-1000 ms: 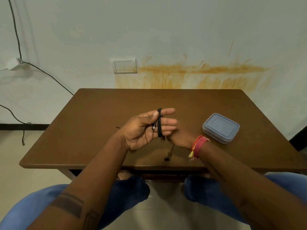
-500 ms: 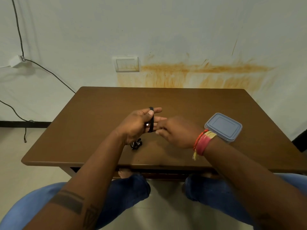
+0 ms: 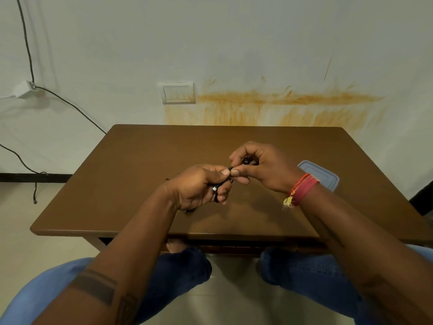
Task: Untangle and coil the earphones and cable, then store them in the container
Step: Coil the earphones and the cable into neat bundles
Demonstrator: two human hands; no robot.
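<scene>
Matt brown table [image 3: 145, 184]; smooth plastic container [image 3: 324, 175].

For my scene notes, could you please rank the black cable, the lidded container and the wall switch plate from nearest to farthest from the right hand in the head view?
1. black cable, pinched by the right hand.
2. container, just behind its wrist, on the table's right.
3. switch plate, on the wall beyond the table.

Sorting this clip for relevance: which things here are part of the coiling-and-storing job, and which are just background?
Part of the job:
- black cable, gripped in the left hand and pinched by the right hand
- lidded container, on the table, partly hidden behind the right wrist

Just background:
- wall switch plate
- wall wire
- wrist bands
</scene>
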